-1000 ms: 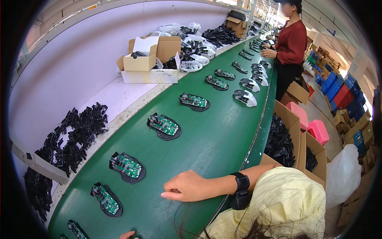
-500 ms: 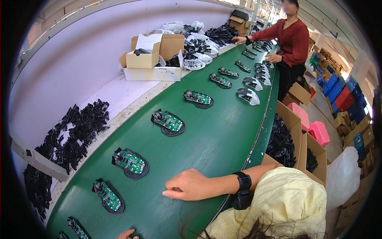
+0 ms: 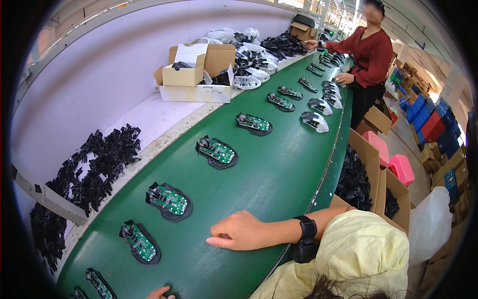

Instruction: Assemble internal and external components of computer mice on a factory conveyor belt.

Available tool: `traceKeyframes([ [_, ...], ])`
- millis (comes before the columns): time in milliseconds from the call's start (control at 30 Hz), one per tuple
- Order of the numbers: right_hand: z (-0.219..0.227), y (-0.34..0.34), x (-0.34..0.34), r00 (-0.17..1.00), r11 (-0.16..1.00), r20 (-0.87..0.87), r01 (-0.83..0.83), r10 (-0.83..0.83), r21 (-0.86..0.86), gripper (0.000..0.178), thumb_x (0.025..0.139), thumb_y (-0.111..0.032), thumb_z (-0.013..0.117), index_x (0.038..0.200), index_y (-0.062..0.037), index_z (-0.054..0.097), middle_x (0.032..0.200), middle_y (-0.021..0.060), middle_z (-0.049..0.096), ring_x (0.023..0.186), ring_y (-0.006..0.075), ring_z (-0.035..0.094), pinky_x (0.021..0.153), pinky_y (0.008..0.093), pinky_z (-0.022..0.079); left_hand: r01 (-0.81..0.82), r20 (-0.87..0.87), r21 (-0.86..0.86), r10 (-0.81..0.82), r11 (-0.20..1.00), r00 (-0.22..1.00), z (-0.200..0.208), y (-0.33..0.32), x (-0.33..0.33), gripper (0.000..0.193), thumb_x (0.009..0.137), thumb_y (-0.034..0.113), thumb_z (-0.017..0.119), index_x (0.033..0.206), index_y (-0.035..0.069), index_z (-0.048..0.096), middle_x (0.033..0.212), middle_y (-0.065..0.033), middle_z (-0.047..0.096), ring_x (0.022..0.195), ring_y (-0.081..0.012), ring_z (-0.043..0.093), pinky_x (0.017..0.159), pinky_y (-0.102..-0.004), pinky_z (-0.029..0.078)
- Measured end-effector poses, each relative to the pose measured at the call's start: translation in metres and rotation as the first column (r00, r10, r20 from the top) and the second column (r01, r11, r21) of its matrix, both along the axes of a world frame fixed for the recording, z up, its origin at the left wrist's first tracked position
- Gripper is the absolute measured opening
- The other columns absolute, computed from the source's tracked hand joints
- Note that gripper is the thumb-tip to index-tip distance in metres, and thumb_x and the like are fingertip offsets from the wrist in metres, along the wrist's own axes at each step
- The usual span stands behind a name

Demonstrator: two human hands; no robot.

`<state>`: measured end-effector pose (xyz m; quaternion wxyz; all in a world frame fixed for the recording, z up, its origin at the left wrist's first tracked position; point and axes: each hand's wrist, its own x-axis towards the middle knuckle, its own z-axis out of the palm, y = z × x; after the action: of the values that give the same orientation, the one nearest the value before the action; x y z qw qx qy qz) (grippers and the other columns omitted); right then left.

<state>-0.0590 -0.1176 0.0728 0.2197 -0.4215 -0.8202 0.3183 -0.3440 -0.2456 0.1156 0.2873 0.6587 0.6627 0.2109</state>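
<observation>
My right hand rests on the green conveyor belt, its fingers curled in and nothing visible in them. Of my left hand, only a finger and the thumb tip show at the lower edge; they are apart. Nearest to my hands are black computer-mouse bases carrying green circuit boards: one base lies left of my right hand, a second base closer to me, and a third base near the lower left. Neither hand touches them. Farther up the belt, another base lies in the same row.
Black plastic parts are heaped on the left ledge, beyond them an open carton. White-and-black mouse shells line the belt's right side. Cartons of black parts stand at right. A person in red works at the far end.
The whole view has shifted slightly, so things appear a little farther right. My hands keep their pose. The far person's arm has moved a little over the black parts.
</observation>
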Motion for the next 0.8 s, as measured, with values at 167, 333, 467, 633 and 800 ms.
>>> traceKeyframes([
  [167, -0.0005, -0.0007, -0.0004, 1.000, 1.000, 0.007, 0.002, -0.002, -0.006, 0.035, 0.090, -0.037, 0.057, 0.067, -0.0092, 0.055, 0.059, 0.0035, 0.056, 0.053, 0.0244, 0.054, 0.049, 0.0383, 0.040, -0.003, 0.018, -0.011, 0.003, 1.000, 1.000, 0.0016, 0.0006, 0.0008, 0.022, 0.083, 0.008, 0.065, 0.105, 0.007, 0.066, 0.058, -0.0057, 0.047, 0.051, -0.0152, 0.042, 0.050, -0.0290, 0.038],
  [333, -0.0002, 0.0000, 0.0007, 1.000, 1.000, 0.001, 0.010, -0.010, 0.010, 0.036, 0.090, -0.036, 0.057, 0.067, -0.0089, 0.054, 0.059, 0.0038, 0.055, 0.053, 0.0246, 0.054, 0.049, 0.0382, 0.040, 0.005, 0.013, -0.022, -0.005, 1.000, 1.000, 0.0037, 0.0021, 0.0028, 0.022, 0.082, 0.008, 0.065, 0.104, 0.006, 0.066, 0.060, -0.0066, 0.048, 0.052, -0.0155, 0.043, 0.052, -0.0290, 0.039],
  [467, 0.0082, -0.0004, -0.0012, 1.000, 0.997, -0.011, 0.009, -0.010, -0.073, 0.036, 0.089, -0.032, 0.055, 0.065, -0.0057, 0.055, 0.059, 0.0086, 0.058, 0.057, 0.0294, 0.057, 0.053, 0.0418, 0.041, -0.001, 0.012, 0.007, 0.001, 1.000, 1.000, 0.0044, 0.0002, 0.0030, 0.022, 0.082, 0.007, 0.065, 0.104, 0.006, 0.065, 0.061, -0.0069, 0.049, 0.054, -0.0152, 0.043, 0.053, -0.0291, 0.039],
  [633, 0.0005, 0.0015, -0.0003, 1.000, 1.000, 0.015, 0.002, -0.001, -0.019, 0.035, 0.089, -0.036, 0.057, 0.067, -0.0087, 0.054, 0.059, 0.0043, 0.056, 0.054, 0.0250, 0.055, 0.049, 0.0387, 0.040, -0.026, 0.018, -0.043, 0.027, 0.999, 0.999, 0.0037, 0.0017, 0.0013, 0.022, 0.082, 0.007, 0.065, 0.104, 0.005, 0.065, 0.062, -0.0075, 0.050, 0.054, -0.0163, 0.043, 0.053, -0.0296, 0.040],
  [800, -0.0007, 0.0001, -0.0015, 1.000, 1.000, 0.011, 0.014, -0.014, -0.003, 0.035, 0.089, -0.035, 0.057, 0.067, -0.0086, 0.054, 0.059, 0.0041, 0.056, 0.054, 0.0254, 0.055, 0.049, 0.0391, 0.040, -0.013, 0.021, -0.005, 0.013, 1.000, 1.000, 0.0026, 0.0014, 0.0004, 0.021, 0.082, 0.007, 0.065, 0.103, 0.004, 0.065, 0.061, -0.0084, 0.049, 0.053, -0.0171, 0.042, 0.053, -0.0297, 0.040],
])
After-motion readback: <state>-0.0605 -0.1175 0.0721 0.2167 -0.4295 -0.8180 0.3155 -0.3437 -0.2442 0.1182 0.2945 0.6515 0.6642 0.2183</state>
